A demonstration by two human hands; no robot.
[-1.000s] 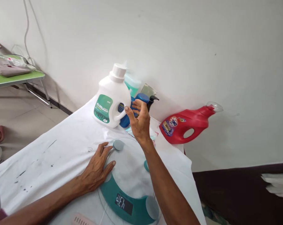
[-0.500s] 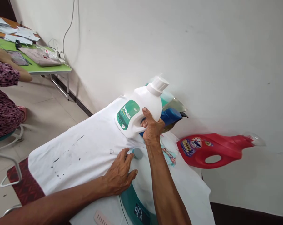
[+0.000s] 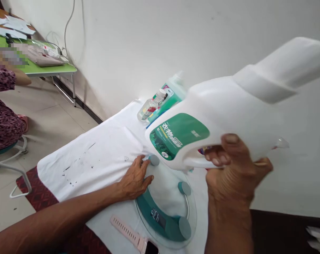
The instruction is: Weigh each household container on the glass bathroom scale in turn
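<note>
The right hand (image 3: 232,173) grips a bottle (image 3: 215,102) by its handle (image 3: 198,162). The left hand (image 3: 135,180), loosely spread, touches a scale (image 3: 166,208) at ten o'clock.

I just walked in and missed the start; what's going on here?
A person's right hand grips a white bottle by its handle, tilted in the air. The left hand rests at the edge of a round glass scale on a cloth-covered table. A pink-strapped watch lies beside the scale; a clear bottle is farther back, near the wall.
</note>
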